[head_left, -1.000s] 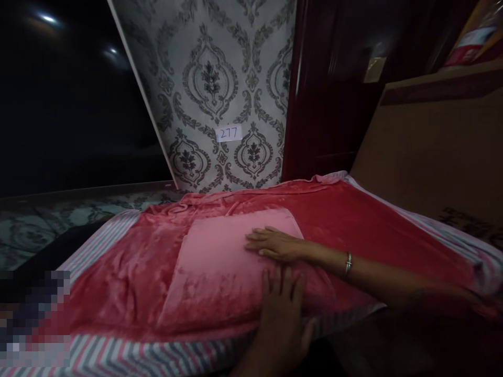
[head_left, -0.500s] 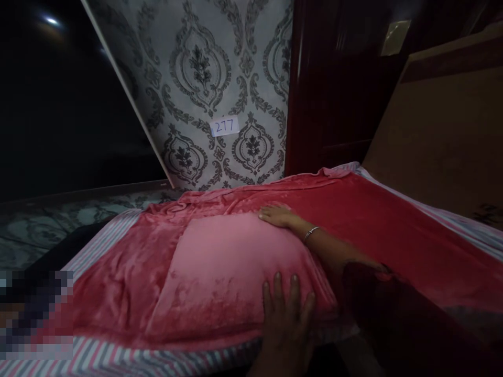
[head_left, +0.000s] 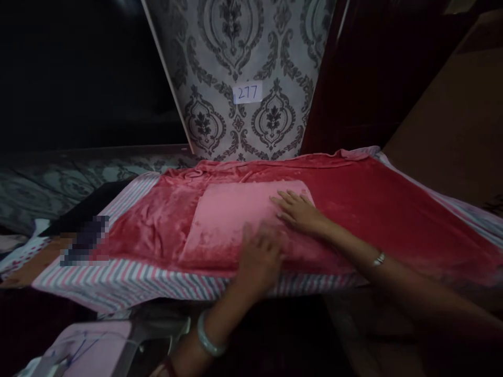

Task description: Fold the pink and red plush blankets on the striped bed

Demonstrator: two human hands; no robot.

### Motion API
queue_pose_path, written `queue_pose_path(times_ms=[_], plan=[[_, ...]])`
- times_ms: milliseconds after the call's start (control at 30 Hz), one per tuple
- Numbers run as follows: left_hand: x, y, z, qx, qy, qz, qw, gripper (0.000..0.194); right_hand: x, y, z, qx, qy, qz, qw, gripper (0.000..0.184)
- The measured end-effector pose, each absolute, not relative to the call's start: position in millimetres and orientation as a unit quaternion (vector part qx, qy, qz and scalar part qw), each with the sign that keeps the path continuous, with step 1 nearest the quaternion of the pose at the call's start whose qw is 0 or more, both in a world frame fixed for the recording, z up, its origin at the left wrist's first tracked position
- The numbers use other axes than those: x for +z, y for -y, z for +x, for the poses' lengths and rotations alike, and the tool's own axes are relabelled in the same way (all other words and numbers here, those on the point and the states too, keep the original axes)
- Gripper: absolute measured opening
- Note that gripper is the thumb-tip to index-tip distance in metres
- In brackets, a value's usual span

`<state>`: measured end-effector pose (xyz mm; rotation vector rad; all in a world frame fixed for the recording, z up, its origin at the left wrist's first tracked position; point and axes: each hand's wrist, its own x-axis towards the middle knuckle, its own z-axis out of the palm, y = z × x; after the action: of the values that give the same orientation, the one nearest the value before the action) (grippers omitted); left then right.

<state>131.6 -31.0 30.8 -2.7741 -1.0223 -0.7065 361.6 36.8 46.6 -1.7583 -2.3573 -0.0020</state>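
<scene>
A folded piece of pink-red plush fabric (head_left: 228, 209) lies on a larger red plush blanket (head_left: 361, 209), which is spread over a striped cloth (head_left: 129, 280). My right hand (head_left: 301, 212) rests on the right part of the folded fabric, palm down with its fingers apart, and holds nothing. A bangle circles that wrist. My left hand (head_left: 261, 256) is over the front part of the folded fabric, to the left of my right hand. Motion smears its fingers, so their grip on the fabric is unclear. It wears a pale, thick bangle.
A patterned wall with a paper label (head_left: 247, 92) reading 277 stands behind. A large dark screen (head_left: 86, 78) is at the back left and a cardboard panel (head_left: 456, 120) at the right. A pink-topped object (head_left: 94, 340) sits below at the lower left.
The view has tilted down. My left hand, earlier spread flat at the fabric's near right corner, has moved left and blurs. My right hand has come from the far edge onto the top surface.
</scene>
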Motion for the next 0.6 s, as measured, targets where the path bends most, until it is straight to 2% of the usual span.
queue_pose_path(times_ms=[167,367,533,600], plan=[[25.8,-2.2,60.3,-0.179,0.518,-0.832,0.085,0.058,13.5,15.7,359.8,0.034,0.794,-0.595,0.121,0.058],[16.2,-3.4,44.1,-0.149,0.523,-0.837,0.054,0.059,2.9,16.7,368.8,0.065,0.762,-0.610,0.208,0.054],[38.7,-18.1,5.4,-0.227,0.566,-0.792,-0.022,0.051,-9.0,31.3,404.1,0.112,0.632,-0.669,0.374,0.068],[42.2,-30.3,-16.6,-0.288,0.597,-0.737,-0.135,0.056,-15.0,40.7,418.0,0.179,0.541,-0.687,0.450,0.073]])
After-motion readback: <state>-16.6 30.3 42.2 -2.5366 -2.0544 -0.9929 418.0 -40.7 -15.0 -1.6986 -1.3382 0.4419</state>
